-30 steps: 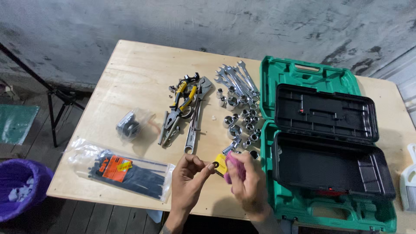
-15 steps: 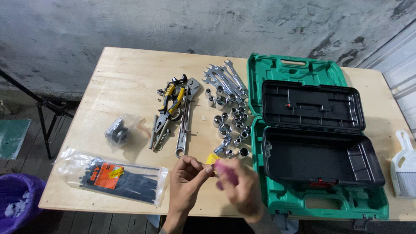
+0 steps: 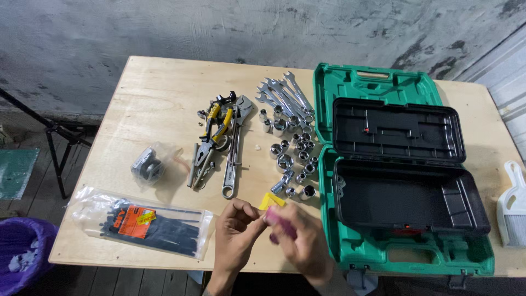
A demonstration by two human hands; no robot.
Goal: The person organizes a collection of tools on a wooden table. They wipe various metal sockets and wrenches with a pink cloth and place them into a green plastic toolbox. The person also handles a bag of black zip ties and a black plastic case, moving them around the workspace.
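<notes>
Yellow-and-pink tool [image 3: 272,201] now sits pinched between both hands, left hand [image 3: 236,227] and right hand [image 3: 298,238] fingers closed on it, drawn closer together than a moment ago, sockets [image 3: 290,159] just beyond the fingertips.

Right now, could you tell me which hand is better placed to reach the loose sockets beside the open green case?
The right hand, probably. It sits nearer the sockets and the green case, gripping a pink-and-yellow item. The left hand lies closer to the bag of black cable ties. Both hands are busy with that item.
</notes>
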